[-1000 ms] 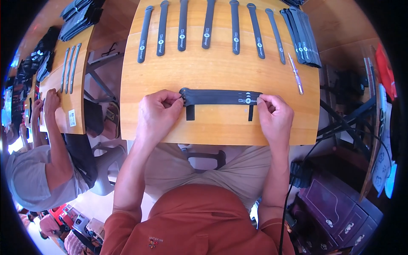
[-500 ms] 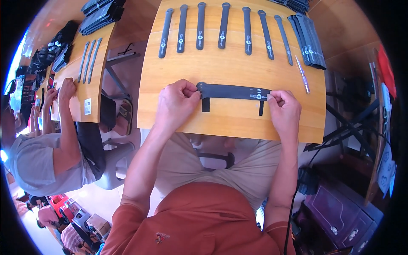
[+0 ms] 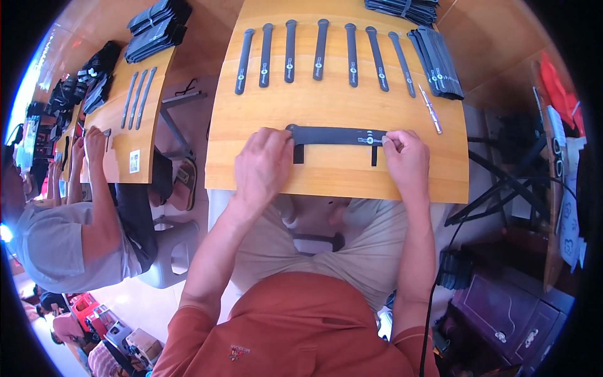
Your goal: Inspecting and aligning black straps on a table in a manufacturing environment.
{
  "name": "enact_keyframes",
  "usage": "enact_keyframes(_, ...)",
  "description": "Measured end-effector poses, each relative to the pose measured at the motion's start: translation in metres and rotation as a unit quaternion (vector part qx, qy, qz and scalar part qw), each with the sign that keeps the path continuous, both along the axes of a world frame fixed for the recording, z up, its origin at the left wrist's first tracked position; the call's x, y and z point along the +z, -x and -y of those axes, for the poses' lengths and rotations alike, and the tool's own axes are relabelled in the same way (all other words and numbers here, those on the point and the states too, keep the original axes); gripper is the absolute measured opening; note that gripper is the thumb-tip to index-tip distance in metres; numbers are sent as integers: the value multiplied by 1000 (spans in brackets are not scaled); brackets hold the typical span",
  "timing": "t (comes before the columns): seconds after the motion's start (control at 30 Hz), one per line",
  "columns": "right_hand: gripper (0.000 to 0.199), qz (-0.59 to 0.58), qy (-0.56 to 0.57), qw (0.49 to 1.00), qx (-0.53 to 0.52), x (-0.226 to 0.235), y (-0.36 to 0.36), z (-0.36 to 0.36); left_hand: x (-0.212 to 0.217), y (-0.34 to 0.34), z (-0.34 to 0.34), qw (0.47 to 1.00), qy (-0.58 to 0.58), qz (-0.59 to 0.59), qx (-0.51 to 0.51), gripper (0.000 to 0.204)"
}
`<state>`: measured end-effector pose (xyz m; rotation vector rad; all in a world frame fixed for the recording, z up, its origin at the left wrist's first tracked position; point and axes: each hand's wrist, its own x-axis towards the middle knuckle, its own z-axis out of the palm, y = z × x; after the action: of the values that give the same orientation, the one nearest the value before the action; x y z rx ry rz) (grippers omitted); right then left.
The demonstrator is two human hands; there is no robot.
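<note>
A wide black strap [image 3: 339,136] with white print near its right end lies stretched sideways close to the table's front edge. My left hand [image 3: 262,164] is closed at its rounded left end, fingertips bent down over it. At the opposite end, my right hand [image 3: 408,162] pinches the strap between thumb and fingers. Two short black strips, a left one [image 3: 299,154] and a right one [image 3: 374,157], show on the wood just below the strap. Farther back, several similar dark straps [image 3: 320,53] lie in a spaced row, their rounded tabs pointing away from me.
On the wooden table [image 3: 251,116], a stack of straps [image 3: 443,66] lies at the far right, with a pen [image 3: 431,112] nearer me. Another bundle [image 3: 405,9] sits at the back edge. To the left, a co-worker's hand [image 3: 95,146] is over a neighbouring table [image 3: 141,141].
The whole view has shifted slightly. My left fingers have turned further over the strap's left end. My right hand keeps its pinch. The co-worker's hands have moved a little.
</note>
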<state>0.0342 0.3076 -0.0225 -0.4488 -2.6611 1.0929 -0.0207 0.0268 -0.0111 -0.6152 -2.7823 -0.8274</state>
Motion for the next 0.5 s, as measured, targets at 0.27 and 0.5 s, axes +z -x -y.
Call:
enact_keyframes(0.27, 51, -34, -260, 934, 244, -4, -9, 73, -10, -12, -3, 966, 167, -53, -192, 66)
enact_keyframes(0.5, 58, 23, -275, 946, 171, -5, -31, 28, -11, -2, 32, 966, 167, -20, -196, 68)
